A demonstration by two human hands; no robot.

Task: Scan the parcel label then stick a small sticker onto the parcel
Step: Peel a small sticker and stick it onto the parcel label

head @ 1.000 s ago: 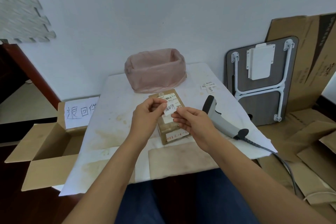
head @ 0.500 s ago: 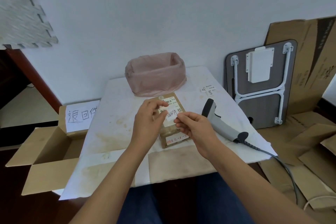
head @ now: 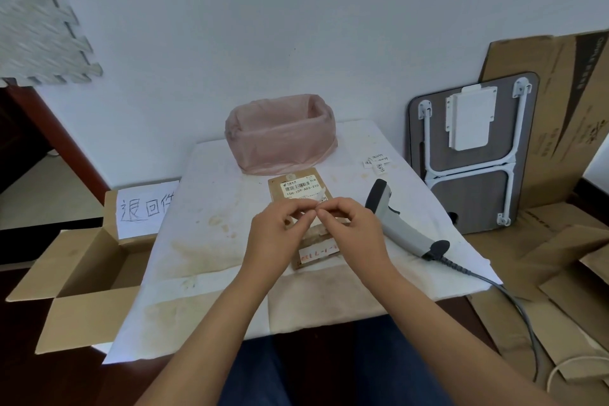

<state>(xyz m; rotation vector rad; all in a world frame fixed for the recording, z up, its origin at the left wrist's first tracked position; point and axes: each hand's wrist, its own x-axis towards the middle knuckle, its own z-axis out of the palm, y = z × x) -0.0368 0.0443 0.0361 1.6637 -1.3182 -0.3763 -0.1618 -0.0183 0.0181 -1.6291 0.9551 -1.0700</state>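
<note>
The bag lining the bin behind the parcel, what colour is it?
Translucent pale pink plastic bag, seen in the head view.

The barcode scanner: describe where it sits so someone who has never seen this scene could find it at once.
Start at the white cloth-covered table against the wall; the small brown cardboard parcel lies at its middle, under both hands. Right of the parcel lies the grey handheld barcode scanner on its side. Its black head and the coiled cable trailing off the table edge set it apart.
</note>
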